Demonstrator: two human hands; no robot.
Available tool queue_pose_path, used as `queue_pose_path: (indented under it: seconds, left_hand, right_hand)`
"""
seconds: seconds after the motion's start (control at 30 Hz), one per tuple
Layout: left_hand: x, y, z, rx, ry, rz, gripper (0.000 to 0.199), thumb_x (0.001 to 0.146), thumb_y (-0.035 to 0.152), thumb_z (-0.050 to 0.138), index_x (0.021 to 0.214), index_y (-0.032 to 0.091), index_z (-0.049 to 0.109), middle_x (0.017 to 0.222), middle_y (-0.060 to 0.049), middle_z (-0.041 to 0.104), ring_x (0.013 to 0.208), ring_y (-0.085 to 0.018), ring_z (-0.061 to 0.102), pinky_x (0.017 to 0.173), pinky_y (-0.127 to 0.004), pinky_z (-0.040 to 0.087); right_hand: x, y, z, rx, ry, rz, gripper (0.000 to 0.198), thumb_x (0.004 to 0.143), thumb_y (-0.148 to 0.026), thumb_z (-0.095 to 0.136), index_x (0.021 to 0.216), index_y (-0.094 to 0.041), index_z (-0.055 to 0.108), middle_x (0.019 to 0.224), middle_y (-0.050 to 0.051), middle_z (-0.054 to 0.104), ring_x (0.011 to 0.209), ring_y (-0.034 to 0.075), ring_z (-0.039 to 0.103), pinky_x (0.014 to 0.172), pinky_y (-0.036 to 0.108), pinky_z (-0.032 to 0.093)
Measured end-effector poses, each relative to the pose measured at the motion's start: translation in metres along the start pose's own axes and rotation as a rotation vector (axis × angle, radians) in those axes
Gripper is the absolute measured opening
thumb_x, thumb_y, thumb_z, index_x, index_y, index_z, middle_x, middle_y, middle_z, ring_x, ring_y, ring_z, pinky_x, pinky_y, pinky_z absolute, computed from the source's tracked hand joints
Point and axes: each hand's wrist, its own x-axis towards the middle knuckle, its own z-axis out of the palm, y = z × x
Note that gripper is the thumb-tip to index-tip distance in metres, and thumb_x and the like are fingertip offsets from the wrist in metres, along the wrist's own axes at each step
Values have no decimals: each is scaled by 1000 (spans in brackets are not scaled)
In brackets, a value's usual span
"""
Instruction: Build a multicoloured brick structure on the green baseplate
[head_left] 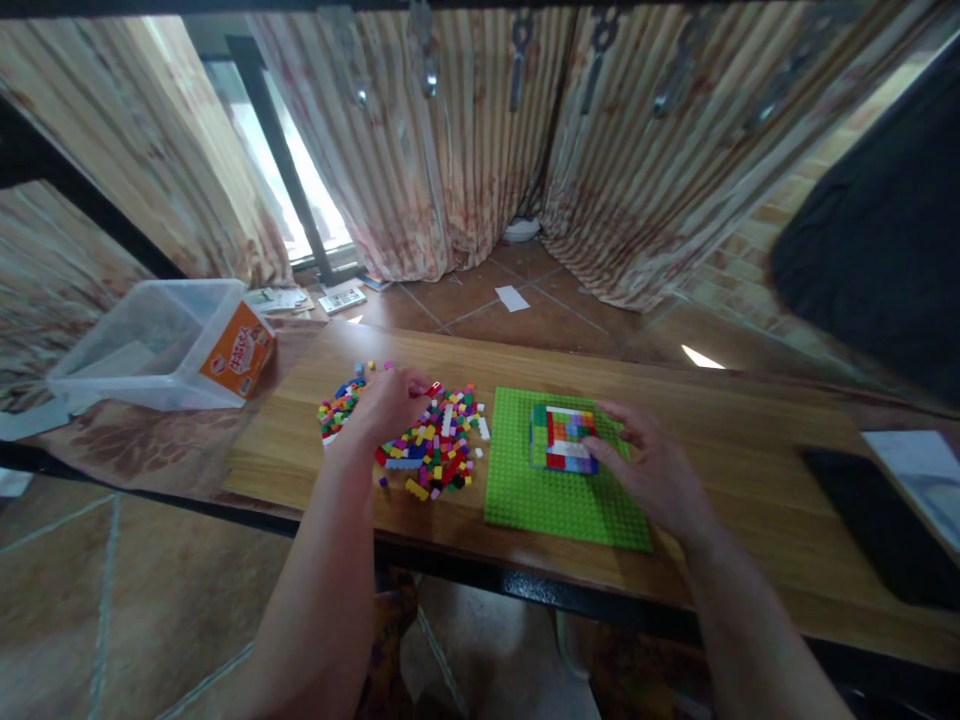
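My left hand [391,402] is over a loose pile of small coloured toy bricks [431,450], its fingers closed in a pinch. A red brick [434,388] shows at its fingertips. My right hand [651,462] is at the right side of a low, square, multicoloured brick build [564,440], thumb and fingers apart. Its thumb tip lies over the build's right edge, and the other fingertips are close to the far right corner. The build sits on a green studded baseplate [525,500], to the right of the pile.
The wooden tabletop [720,450] carries everything. At the left stands a clear plastic bin [172,390] with an orange label. A dark flat object [885,525] and white paper [919,470] lie at the right. Striped curtains [450,150] hang beyond the table.
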Motion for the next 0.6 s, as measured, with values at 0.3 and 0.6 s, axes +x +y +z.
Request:
queue_pose_path:
  seconds: [0.3,0.6]
  left_hand:
    - [-14,55,24,-694,-370,216,17,78,26,67,89,13,68,78,-2,68,70,-12,62,65,-23,49]
    - [-22,97,62,-1108,-641,80,26,80,31,72,95,12,67,71,-1,68,61,-9,61,63,-24,51]
  right_hand:
    - [-1,-11,-6,240,230,14,21,84,-36,66,100,-24,73,100,5,73,86,20,69,82,37,56]
    - [-14,-34,0,154,-153,-160,18,89,-34,62,101,-32,75,101,2,74,94,21,69,87,38,55]
